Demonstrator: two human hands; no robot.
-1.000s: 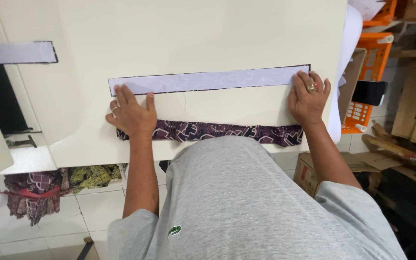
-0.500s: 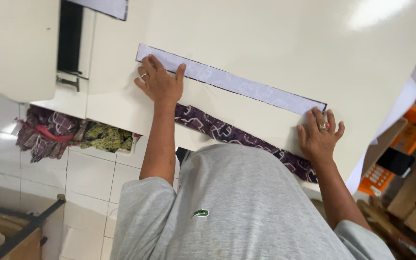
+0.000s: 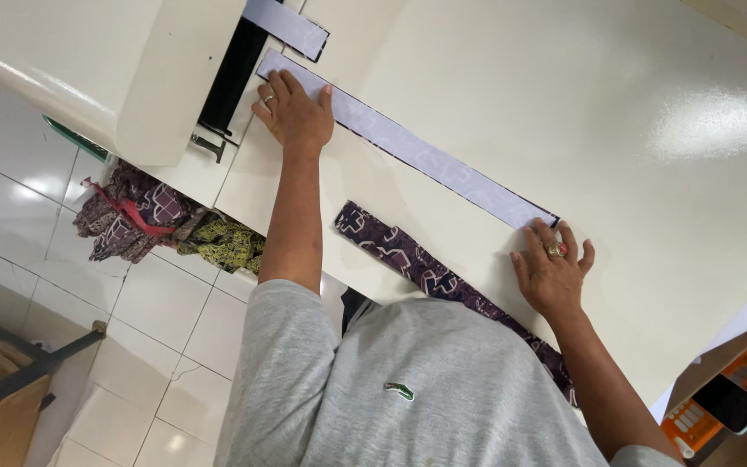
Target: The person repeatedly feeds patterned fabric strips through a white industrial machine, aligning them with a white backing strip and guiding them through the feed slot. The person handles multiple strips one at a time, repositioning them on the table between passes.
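Cream counter point(image 3: 564, 95) carries 1 long pale strip point(image 3: 408, 149) lying diagonally across it. Left grip point(image 3: 294, 111) lies open, palm flat on the strip's end by the counter's left edge; right grip point(image 3: 552, 272) is spread flat at the other end, fingertips touching it. Purple patterned fabric point(image 3: 408, 259) hangs along the near edge.

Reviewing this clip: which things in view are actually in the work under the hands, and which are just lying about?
In hand:
- left hand and right hand, flat on the ends of the long pale strip
- cream table under it

Lying about:
- purple patterned strip at the table's near edge
- fabric heap on the floor
- short pale strip
- orange crate
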